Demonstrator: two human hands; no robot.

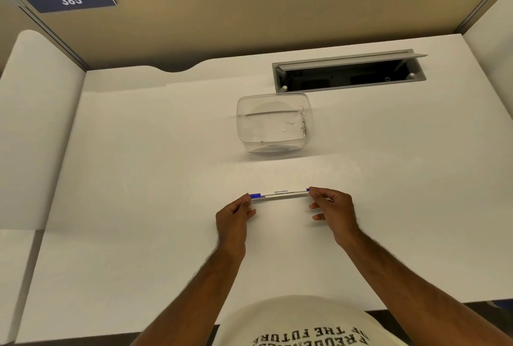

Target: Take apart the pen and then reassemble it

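I see a white desk (138, 179) inside a partitioned cubicle, with an open cable hatch (348, 73) at the rear. A clear plastic container (274, 123) stands mid-desk. Nearer me, the left hand (234, 213) and right hand (331, 208) each pinch one end of a white-and-blue pen (280, 193), held level above the desk.

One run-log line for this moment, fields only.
left hand: pinching pen cap end | right hand: pinching opposite end | pen: level, whole, above desk | clear container: untouched
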